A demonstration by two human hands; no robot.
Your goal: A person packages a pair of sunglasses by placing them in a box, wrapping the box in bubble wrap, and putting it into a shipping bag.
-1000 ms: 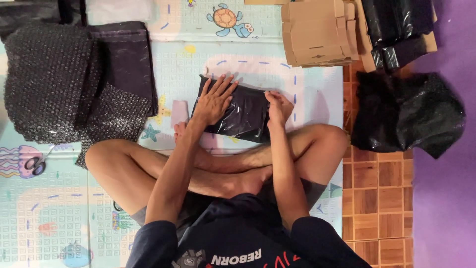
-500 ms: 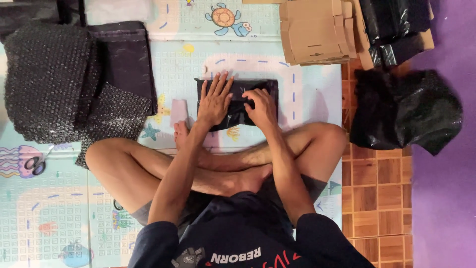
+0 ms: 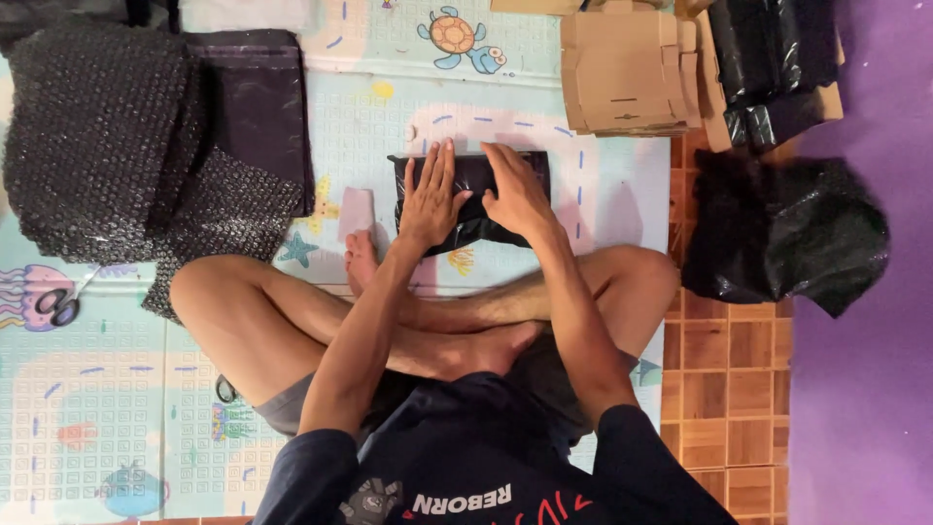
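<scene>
Pressing of black parcel [image 3: 473, 199] under left hand [image 3: 431, 197] and right hand [image 3: 518, 191], both spread flat.
Wrap is judged closed; flat cardboard boxes [image 3: 627, 73] at one o'clock are untouched.

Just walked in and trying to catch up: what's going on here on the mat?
A person sits cross-legged on a play mat, pressing both palms flat on a black plastic parcel in front of their legs. The left hand and right hand lie side by side on it. Black bubble wrap lies to the left, flat cardboard boxes ahead, a black bag to the right.
</scene>
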